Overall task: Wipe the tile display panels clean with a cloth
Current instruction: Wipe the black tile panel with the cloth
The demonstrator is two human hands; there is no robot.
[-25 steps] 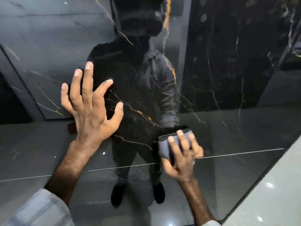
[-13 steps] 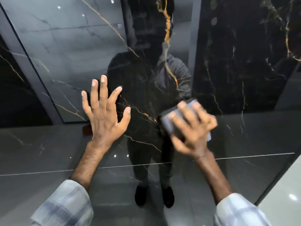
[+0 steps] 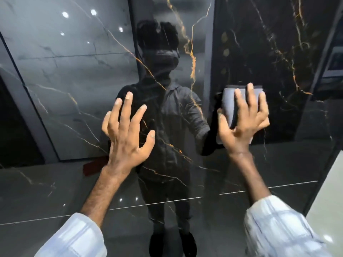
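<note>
A glossy black tile panel (image 3: 259,52) with gold and white veins stands upright in front of the person, so polished that it mirrors the room. The left hand (image 3: 128,134) is flat against it, fingers (image 3: 128,101) straight and spread wide, thumb out to the side, holding nothing. The right hand (image 3: 243,123) is off to the right at about the same height, pressing a folded grey cloth (image 3: 230,108) to the panel. Its fingers lie fairly straight across the back of the cloth, spread apart, with the thumb along the cloth's left edge, so the cloth is pinned under the palm and fingers rather than bunched in a fist. The top of the cloth shows above the fingertips and a corner of it peeks out below the heel of the hand.

Both forearms are bare up to pale checked sleeves (image 3: 74,238) pushed back at the bottom of the view. Between the two hands the panel shows a dark reflection (image 3: 163,127) of the person, standing. Small bright ceiling lights (image 3: 65,14) glint in the upper left of the gloss. A thin pale line (image 3: 167,201) runs across the reflected floor below the wrists.
</note>
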